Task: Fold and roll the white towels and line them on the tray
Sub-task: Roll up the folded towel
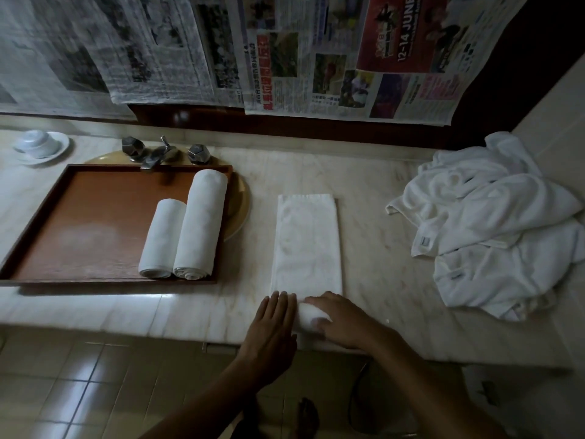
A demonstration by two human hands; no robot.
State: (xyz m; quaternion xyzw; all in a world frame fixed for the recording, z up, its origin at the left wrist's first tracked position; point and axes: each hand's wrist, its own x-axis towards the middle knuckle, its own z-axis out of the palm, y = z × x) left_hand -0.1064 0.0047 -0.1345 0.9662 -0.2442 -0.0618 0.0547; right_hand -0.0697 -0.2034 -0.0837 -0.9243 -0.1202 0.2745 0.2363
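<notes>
A white towel point(306, 242), folded into a long narrow strip, lies on the marble counter and runs away from me. Its near end is rolled up into a short roll. My left hand point(273, 324) lies flat with straight fingers on the left part of that roll. My right hand point(338, 318) presses on the right part, fingers spread. A brown wooden tray point(95, 223) sits to the left. Two rolled white towels, a shorter one point(162, 239) and a longer one point(201, 223), lie side by side in the tray's right part.
A heap of unfolded white towels point(493, 223) lies on the counter's right end. Behind the tray are metal tap handles point(164, 152) over a basin, and an upturned cup on a saucer point(39, 145) at far left. Newspapers point(285, 52) cover the wall. Tiled floor lies below the counter edge.
</notes>
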